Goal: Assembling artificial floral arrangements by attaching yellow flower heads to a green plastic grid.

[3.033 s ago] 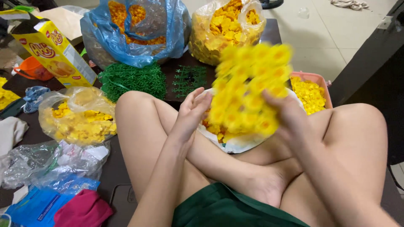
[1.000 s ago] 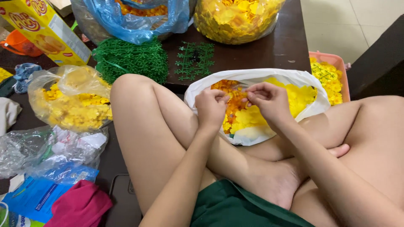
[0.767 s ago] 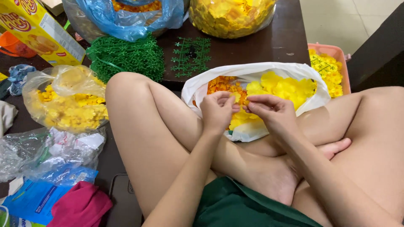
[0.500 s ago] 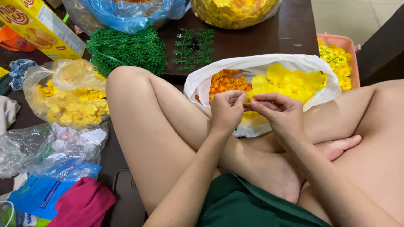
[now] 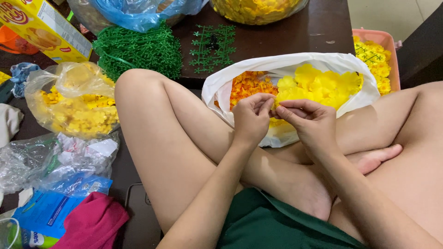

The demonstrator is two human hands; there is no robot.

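Note:
My left hand (image 5: 251,117) and my right hand (image 5: 310,121) meet fingertip to fingertip above my crossed legs, pinching a small yellow artificial flower (image 5: 276,103) between them. Just behind the hands lies an open white plastic bag (image 5: 221,87) holding a cluster of yellow flowers (image 5: 323,85) and orange flowers (image 5: 247,85). The pinched piece is mostly hidden by my fingers.
Green plastic stems (image 5: 138,48) and a flat green sprue (image 5: 213,44) lie on the dark table. A clear bag of yellow petals (image 5: 74,108) sits left, a pink tray of yellow flowers (image 5: 376,60) right. A yellow box (image 5: 44,27), crumpled plastic (image 5: 50,159) and pink cloth (image 5: 92,221) are at left.
The large yellow flower bunch I held up three seconds ago now rests in the white bag. My hands have drawn together toward me, pinching a small piece.

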